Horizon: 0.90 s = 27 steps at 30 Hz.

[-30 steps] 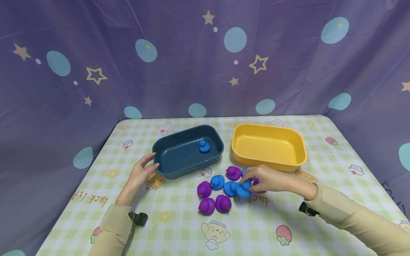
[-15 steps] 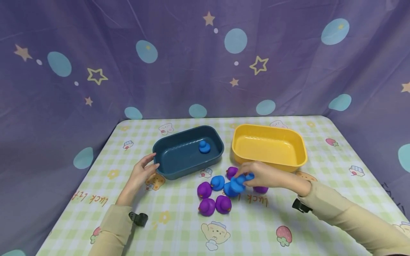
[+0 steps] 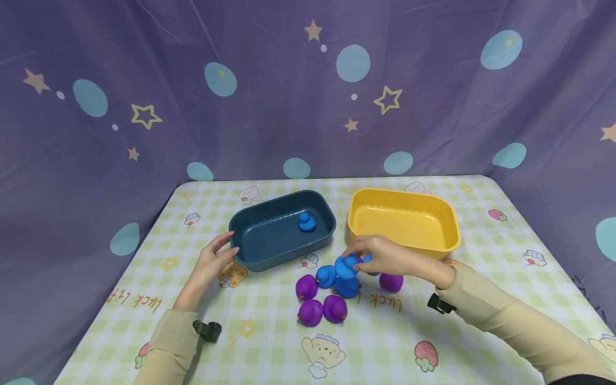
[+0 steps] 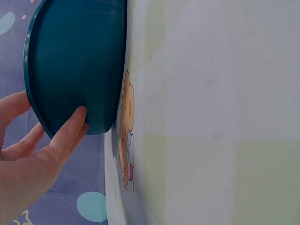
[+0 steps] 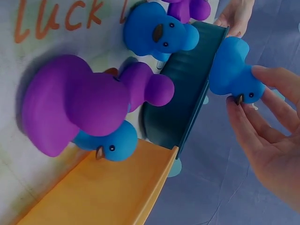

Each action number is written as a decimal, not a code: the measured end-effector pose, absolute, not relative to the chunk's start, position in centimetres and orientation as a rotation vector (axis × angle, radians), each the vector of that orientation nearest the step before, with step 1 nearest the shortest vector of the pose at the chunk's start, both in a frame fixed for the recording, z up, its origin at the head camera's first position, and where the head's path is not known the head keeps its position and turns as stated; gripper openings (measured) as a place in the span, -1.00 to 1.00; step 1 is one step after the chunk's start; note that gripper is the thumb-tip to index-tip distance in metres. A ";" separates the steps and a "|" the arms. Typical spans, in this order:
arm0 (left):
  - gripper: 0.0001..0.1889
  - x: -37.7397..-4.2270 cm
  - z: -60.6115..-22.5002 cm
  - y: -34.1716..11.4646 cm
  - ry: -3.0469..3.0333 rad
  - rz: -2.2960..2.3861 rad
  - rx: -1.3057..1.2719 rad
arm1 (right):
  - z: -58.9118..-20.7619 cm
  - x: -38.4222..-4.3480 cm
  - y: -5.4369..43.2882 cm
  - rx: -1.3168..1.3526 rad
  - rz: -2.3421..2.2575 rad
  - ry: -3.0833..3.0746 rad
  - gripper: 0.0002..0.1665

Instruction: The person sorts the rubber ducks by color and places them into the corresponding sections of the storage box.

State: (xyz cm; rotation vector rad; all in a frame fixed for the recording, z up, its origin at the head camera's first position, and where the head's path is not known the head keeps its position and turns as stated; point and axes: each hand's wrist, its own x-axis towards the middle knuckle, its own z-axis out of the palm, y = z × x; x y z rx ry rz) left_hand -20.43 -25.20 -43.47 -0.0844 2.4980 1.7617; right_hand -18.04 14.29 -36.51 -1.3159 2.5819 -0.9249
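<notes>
My right hand (image 3: pixel 387 258) pinches a blue rubber duck (image 3: pixel 346 266) between thumb and fingers, lifted above the loose ducks. In the right wrist view that duck (image 5: pixel 229 65) is tilted, its beak near the fingertips. My left hand (image 3: pixel 210 262) touches the left end of a dark teal bin (image 3: pixel 284 259). Its fingers, loosely extended, rest against the bin's wall and rim in the left wrist view. Inside the teal bin sits one blue duck (image 3: pixel 306 222). Below the held duck lie another blue duck (image 3: pixel 347 287) and a blue duck (image 3: pixel 326 276) to its left.
A yellow bin (image 3: pixel 404 224) stands at the right, behind my right hand. Several purple ducks lie on the checked tablecloth, including one at the front (image 3: pixel 310 313) and one at the right (image 3: pixel 391 282). Another blue duck (image 5: pixel 115 143) is partly hidden behind a purple duck (image 5: pixel 70 103).
My right hand has lifted the blue duck off the group and moved it left and away from me. My left hand has stayed at the teal bin.
</notes>
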 end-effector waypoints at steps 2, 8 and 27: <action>-0.38 -20.3 -43.2 -25.1 2.496 1.761 -0.082 | -36.4 -18.2 14.0 -1.301 -0.935 2.586 -0.71; -0.36 -20.7 -44.2 -25.6 2.512 1.754 -0.071 | -36.2 -19.2 13.2 -1.258 -1.002 2.580 -0.72; -0.36 -21.5 -45.8 -26.3 2.518 1.785 -0.053 | -35.3 -22.6 10.8 -1.171 -1.032 2.614 -0.69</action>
